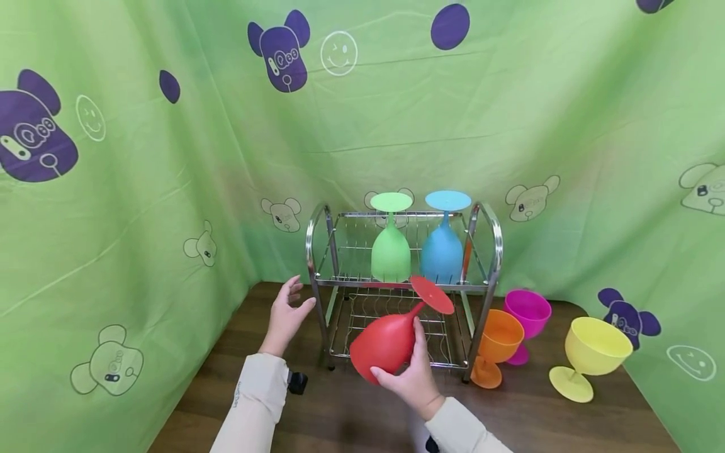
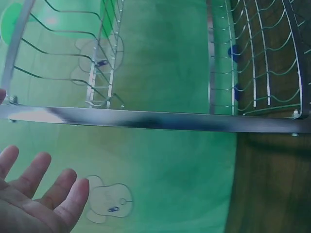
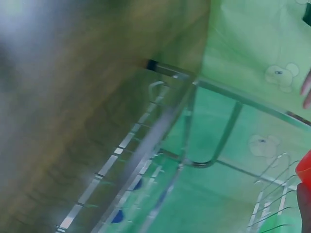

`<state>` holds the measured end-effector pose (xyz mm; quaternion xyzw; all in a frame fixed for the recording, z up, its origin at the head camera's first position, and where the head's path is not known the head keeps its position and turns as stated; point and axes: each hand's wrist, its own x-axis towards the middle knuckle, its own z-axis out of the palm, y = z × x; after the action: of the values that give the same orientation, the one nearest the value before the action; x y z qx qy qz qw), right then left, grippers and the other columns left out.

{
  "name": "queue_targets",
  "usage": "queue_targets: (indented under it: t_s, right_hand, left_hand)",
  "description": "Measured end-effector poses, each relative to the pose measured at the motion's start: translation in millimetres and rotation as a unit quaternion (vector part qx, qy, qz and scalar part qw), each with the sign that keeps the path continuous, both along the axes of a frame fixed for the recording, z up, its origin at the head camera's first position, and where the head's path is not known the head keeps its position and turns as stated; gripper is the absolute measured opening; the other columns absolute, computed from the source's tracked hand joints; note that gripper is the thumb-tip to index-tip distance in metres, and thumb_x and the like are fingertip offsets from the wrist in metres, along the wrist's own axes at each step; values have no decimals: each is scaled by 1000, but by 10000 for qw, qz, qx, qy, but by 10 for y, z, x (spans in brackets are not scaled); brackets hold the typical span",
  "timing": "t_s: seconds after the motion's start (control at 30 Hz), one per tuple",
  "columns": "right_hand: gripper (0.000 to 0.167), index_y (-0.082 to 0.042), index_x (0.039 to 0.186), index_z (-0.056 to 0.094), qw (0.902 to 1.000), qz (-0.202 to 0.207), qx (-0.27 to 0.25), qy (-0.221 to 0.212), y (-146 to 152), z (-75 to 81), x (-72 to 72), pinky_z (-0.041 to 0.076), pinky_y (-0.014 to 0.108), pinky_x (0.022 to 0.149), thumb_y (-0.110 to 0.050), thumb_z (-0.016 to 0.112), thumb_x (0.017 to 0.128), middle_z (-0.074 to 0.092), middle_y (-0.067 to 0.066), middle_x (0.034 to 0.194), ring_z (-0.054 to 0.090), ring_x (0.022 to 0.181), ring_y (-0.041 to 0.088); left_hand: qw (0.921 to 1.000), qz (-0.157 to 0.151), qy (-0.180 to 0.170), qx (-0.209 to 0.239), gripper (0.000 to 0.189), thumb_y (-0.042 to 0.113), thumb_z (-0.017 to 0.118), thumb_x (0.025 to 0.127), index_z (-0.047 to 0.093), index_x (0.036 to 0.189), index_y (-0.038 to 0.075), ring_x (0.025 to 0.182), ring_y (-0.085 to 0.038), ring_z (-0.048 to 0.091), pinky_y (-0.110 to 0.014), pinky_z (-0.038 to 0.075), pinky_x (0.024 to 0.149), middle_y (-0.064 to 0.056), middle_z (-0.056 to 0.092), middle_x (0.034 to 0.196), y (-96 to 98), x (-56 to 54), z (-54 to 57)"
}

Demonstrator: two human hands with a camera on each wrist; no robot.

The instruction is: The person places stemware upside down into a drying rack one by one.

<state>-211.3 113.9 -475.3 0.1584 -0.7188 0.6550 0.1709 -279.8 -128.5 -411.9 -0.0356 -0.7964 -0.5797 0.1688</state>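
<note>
Fingers of the right hand [image 1: 412, 380] curl round the bowl of a tilted red goblet [image 1: 381, 343]; those of the left hand [image 1: 287, 319] are spread and hold nothing.

Red goblet appears in front of the rack [image 1: 310, 242], foot up and to the right; from the head view, whether that foot touches the front rail [image 1: 351, 282] cannot be told. Principal risk, in my judgement: a raised or swung foot catching the rail or striking the inverted green goblet [image 1: 391, 258] or blue goblet [image 1: 442, 258] on the upper tier. Secondary: the smooth, rounded bowl turning in a one-handed grip. Also noted: the upright orange goblet [image 1: 501, 336] stands just beside the rack's right leg, where a sideways shove of the rack could tip it.
</note>
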Motion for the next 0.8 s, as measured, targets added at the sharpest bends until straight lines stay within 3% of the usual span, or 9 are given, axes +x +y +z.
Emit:
queue_targets:
  t_s: [0.07, 0.23, 0.47, 0.7, 0.8]
  right_hand:
    - [108, 5, 147, 7, 9998, 204, -43, 23, -31, 69, -38, 52, 29, 80, -1, 79, 66, 35, 28, 134, 41, 117, 45]
    - [106, 3, 147, 8, 9981, 543, -31, 300, -103, 216, -126, 52, 29, 80, -5, 79, 68, 34, 27, 135, 41, 118, 46]
    - [104, 2, 147, 11, 9946, 545, 245, 845, -192, 503, -285, 53, 41, 82, -5, 78, 68, 36, 27, 134, 42, 117, 46]
    - [102, -3, 148, 11, 9944, 550, 314, 845, -205, 799, -440, 52, 50, 83, -5, 77, 69, 36, 22, 136, 42, 120, 42]
    - [103, -3, 148, 11, 9935, 536, 345, 947, -207, 886, -492, 51, 53, 83, -3, 76, 69, 35, 22, 137, 40, 122, 42]
  left_hand:
    - [10000, -1, 7, 67, 58, 4, 66, 85, 42, 137, -6, 114, -46, 48, -55, 41, 94, -30, 50, 128, 12, -43, -32]
    - [9999, -41, -8, 156, 56, 2, 67, 84, 45, 134, -7, 111, -46, 50, -55, 41, 94, -31, 53, 125, 25, -124, -98]
    - [9991, -95, 81, 405, 50, 1, 65, 84, 48, 130, -11, 105, -44, 56, -46, 48, 85, -32, 54, 123, 55, -193, -151]
    - [9947, -793, -72, 654, 69, -1, 66, 82, 32, 141, -8, 106, -41, 54, -36, 49, 81, -31, 49, 126, 129, -205, -183]
    - [9925, -1037, -37, 641, 70, -4, 66, 79, 32, 140, -10, 105, -41, 56, -32, 49, 81, -30, 50, 125, 156, -223, -210]
